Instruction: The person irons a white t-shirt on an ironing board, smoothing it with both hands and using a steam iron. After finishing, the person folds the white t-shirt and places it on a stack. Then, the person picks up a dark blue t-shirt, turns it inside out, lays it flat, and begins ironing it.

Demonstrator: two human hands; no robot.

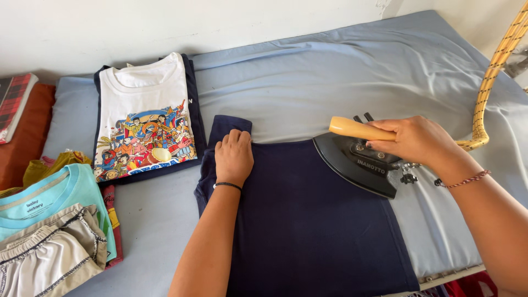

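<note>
Here the navy garment [308,220] lies flat on the blue-grey sheet [330,71] that covers the ironing surface, its folded sleeve end toward the wall. The left hand [234,157] rests palm down on that upper left corner, fingers together and slightly curled over the fold, pinning the cloth. The right hand [418,140] is closed around the pale wooden handle of a heavy black iron [357,159], whose pointed sole sits on the garment's right edge, partly over the sheet.

To do this stroke well, I judge the pinning hand should keep the cloth taut and stay well apart from the sole's path, since the iron points toward it. Gliding along the fabric's length, not across the fold, would likely avoid pressing in new creases. The rumpled sheet under the right edge could print wrinkles through, so smoothing it seems wise.

Beside the work, a folded white printed t-shirt [146,118] lies on a dark one, and a loose pile of clothes [52,220] sits at the left. A yellow woven cord [492,71] curves down at the right.
</note>
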